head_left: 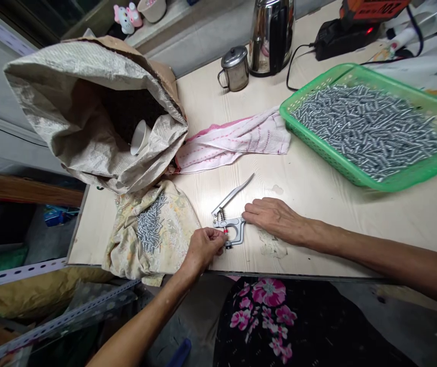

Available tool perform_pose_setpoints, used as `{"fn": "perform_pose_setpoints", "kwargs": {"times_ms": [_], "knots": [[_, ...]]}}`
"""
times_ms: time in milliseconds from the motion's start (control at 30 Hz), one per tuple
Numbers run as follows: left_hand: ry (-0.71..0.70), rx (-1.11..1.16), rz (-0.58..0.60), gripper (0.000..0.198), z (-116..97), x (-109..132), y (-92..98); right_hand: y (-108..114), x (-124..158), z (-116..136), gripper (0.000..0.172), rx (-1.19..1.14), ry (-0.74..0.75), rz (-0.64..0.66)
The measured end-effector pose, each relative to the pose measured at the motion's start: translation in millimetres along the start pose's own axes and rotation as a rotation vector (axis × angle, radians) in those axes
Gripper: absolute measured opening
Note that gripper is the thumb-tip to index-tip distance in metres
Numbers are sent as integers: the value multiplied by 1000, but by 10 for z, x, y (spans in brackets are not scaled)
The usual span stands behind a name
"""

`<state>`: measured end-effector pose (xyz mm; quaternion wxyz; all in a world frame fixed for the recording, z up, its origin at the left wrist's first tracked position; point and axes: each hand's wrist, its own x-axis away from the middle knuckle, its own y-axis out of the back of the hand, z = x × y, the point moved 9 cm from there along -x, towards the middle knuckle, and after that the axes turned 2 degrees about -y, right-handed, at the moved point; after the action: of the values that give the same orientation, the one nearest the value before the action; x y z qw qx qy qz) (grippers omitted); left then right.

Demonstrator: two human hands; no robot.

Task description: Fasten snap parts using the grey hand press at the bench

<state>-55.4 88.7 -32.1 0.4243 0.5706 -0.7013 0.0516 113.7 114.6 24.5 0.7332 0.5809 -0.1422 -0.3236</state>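
Grey snap pliers [240, 230] lie near the table's front edge, with one long handle [237, 192] raised at an angle and a small spring at its base. My right hand [270, 216] is closed around the other end of the pliers, hiding that part. At the jaw, beside a small red part, my left hand [207, 243] has thumb and fingers pinched together. Whatever sits between those fingertips is too small to make out. Left of this hand, a pile of short silver metal pieces [150, 224] rests on a patterned cloth [180, 214].
A green basket [318, 160] full of similar silver pieces stands at right. At left is a large open sack [61, 102] with a white cup [140, 137] inside. A pink-white towel [237, 137], lidded metal mug [237, 71], kettle [266, 35] and charger [333, 41] occupy the back.
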Motion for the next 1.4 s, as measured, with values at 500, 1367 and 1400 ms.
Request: {"fn": "perform_pose_setpoints", "kwargs": {"times_ms": [500, 1367, 1400], "knots": [[109, 28, -18, 17, -44, 87, -10, 92, -44, -138, 56, -61, -46, 44], [-350, -488, -345, 21, -666, 406, 105, 129, -172, -300, 37, 17, -127, 156], [-478, -569, -394, 25, -804, 453, 60, 128, -171, -289, 34, 0, -137, 166]]}}
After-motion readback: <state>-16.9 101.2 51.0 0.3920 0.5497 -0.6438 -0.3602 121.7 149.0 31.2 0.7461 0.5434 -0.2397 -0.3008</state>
